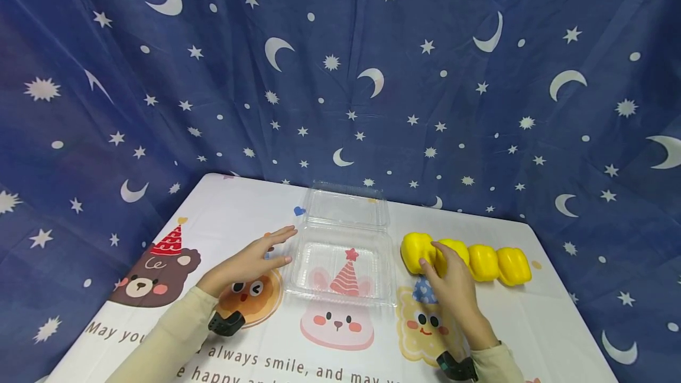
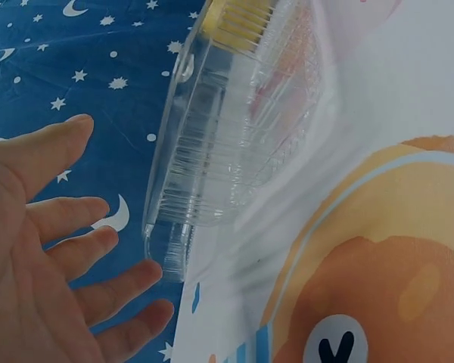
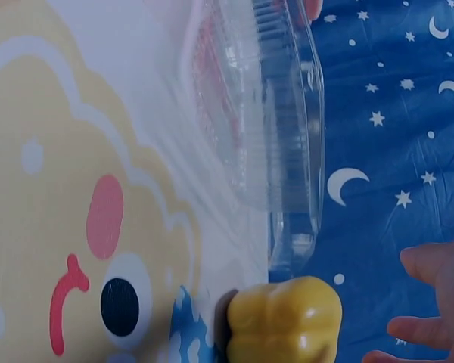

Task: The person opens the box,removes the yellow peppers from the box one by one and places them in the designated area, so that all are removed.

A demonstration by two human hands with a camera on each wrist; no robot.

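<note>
A clear plastic clamshell box (image 1: 295,262) lies opened out on the table, its lid (image 1: 346,210) folded back toward the curtain. To its right, several yellow bell peppers (image 1: 483,263) stand in a row. My right hand (image 1: 454,288) hovers at the leftmost pepper (image 1: 415,251), thumb and fingers spread. In the right wrist view a gap separates these fingers (image 3: 427,302) from the pepper (image 3: 287,321). Beside the box's left wall, my left hand (image 1: 250,262) holds nothing; its fingers (image 2: 117,291) are spread near the plastic (image 2: 204,159). Part of the second pepper is hidden by my right hand.
A white printed cloth (image 1: 255,194) with cartoon animals and lettering covers the table. Behind it hangs a dark blue curtain (image 1: 340,93) with moons and stars, close to the table's back edge. Black wrist cameras (image 1: 227,323) sit on both wrists.
</note>
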